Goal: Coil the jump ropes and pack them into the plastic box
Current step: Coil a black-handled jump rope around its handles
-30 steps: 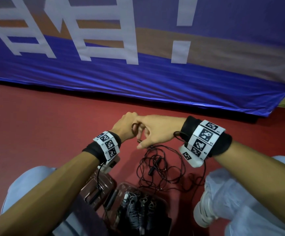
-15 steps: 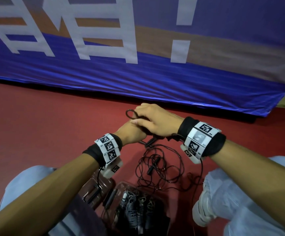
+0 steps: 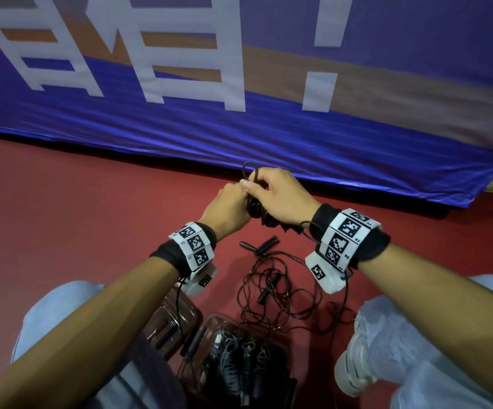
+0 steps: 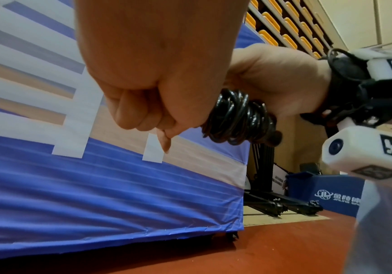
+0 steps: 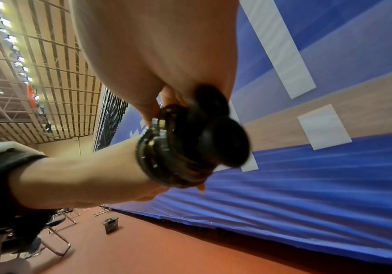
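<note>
Gripping one tight bundle of glossy black coiled jump rope (image 3: 255, 206), both hands meet above the dark red floor (image 3: 77, 202). The left hand (image 3: 227, 206) is clenched around the bundle's left part; the right hand (image 3: 280, 199) grasps it from the right, its thumb and forefinger pinching a small cord loop at 12 o'clock of the bundle. In the left wrist view the wound turns (image 4: 237, 118) show between the two fists. At 6 o'clock from the hands, loose black ropes with slim handles (image 3: 274, 287) lie tangled on the floor. Nearer the person, the clear plastic box (image 3: 209, 323) holds already coiled ropes. A blue banner (image 3: 239, 131) stands at 12 o'clock.
</note>
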Motion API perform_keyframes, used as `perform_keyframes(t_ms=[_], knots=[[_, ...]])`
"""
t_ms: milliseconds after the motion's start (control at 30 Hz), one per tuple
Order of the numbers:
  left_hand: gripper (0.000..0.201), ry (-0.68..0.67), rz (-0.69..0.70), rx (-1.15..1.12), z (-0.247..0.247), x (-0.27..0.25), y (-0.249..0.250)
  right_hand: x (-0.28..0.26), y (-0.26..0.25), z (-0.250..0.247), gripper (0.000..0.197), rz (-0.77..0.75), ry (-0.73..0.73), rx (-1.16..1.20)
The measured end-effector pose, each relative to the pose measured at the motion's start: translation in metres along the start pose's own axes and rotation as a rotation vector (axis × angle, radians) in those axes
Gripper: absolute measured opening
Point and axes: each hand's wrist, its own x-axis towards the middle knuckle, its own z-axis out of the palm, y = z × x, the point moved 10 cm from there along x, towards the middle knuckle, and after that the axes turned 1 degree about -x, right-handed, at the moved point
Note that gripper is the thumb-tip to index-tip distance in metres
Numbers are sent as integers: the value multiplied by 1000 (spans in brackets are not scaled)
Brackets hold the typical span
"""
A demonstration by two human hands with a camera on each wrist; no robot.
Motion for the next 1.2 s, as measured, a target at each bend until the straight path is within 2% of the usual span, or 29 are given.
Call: perform_keyframes(t_ms=[67, 167, 267, 500, 600, 733, 800, 867, 933, 1000, 1100, 1200], knots=[[5, 53, -38, 50, -7, -1, -3, 4, 7, 1, 32, 37, 25, 4], [4, 128, -44, 80, -15, -4, -1, 8, 16, 6, 33, 93, 36, -8], [17, 186, -16, 169, -22, -5, 6, 10, 18, 11, 38, 137, 19, -47], [20, 231, 35, 310, -31, -4, 18, 7, 13, 11, 30, 150, 66, -212], [19, 199, 72, 160, -30, -3, 19, 7, 13, 11, 24, 138, 63, -226], [24, 133, 89, -159, -28, 0, 12, 9, 20, 2, 25, 161, 107, -275], [21, 85, 6, -353, -23, 1, 2, 12, 22, -13, 26, 148, 174, -329], [17, 0, -126, -723, -9, -2, -3, 15, 21, -26, 27, 123, 230, -366], [20, -46, -180, -994, 2, -4, 1, 15, 15, -32, 26, 95, 270, -368], [27, -20, -162, -1092, 3, -3, 6, 12, 8, -33, 25, 75, 290, -367], [22, 46, -123, -1153, -1, -2, 9, 9, 3, -30, 24, 71, 285, -366], [20, 57, -104, -1260, -4, -3, 12, 9, -2, -35, 24, 48, 310, -371]])
